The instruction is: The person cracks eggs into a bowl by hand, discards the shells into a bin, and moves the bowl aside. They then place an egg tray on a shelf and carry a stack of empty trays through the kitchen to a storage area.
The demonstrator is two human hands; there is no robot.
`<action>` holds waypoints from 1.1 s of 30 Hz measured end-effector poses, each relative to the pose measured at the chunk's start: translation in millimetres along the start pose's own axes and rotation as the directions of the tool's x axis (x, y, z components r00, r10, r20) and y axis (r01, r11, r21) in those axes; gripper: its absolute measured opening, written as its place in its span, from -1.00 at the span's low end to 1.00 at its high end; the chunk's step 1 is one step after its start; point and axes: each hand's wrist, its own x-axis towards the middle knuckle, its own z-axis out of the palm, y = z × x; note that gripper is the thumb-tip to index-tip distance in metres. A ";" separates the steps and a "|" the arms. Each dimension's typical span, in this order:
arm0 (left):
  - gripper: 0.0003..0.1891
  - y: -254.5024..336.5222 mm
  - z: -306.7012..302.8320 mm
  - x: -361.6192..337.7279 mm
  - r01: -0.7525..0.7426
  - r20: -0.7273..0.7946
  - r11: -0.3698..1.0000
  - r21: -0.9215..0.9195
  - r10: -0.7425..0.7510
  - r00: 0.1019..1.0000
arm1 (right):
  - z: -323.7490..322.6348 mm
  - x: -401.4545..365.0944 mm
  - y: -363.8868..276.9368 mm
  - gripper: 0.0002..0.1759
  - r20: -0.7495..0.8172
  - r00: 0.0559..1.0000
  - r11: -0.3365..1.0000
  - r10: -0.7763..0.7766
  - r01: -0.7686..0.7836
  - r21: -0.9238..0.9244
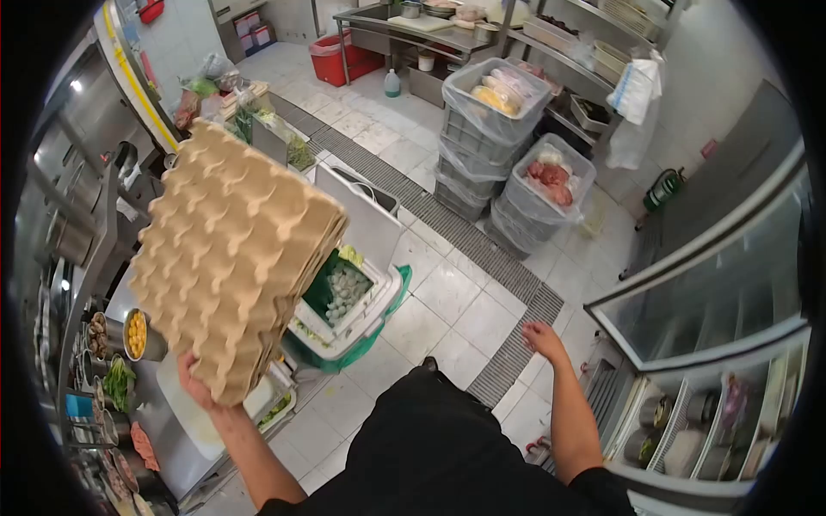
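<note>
My left hand (196,383) is closed on the lower corner of a stack of brown cardboard egg trays (232,249). The stack is raised and tilted, and it covers part of the counter and bin behind it. Past its right edge stands a white bin (379,301) with a green liner and its lid up; pale, round pieces that look like eggshells (346,288) lie in it. Out to the right, my right hand (542,338) hangs over the floor grate with loosely bent fingers apart and nothing in it.
Left is a steel counter with a cutting board (185,413) and a bowl of yolks (135,334). An open glass fridge door (705,301) juts in at right. Stacked crates (495,129) and a meat tub (551,185) stand ahead, beyond the drain grate (465,236).
</note>
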 end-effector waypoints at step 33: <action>-0.26 -270.1 367.3 543.9 -0.299 -0.334 0.933 -0.198 0.222 0.916 | -87.2 810.4 -554.2 -0.64 -0.068 0.737 0.710 -0.672 0.616 -0.341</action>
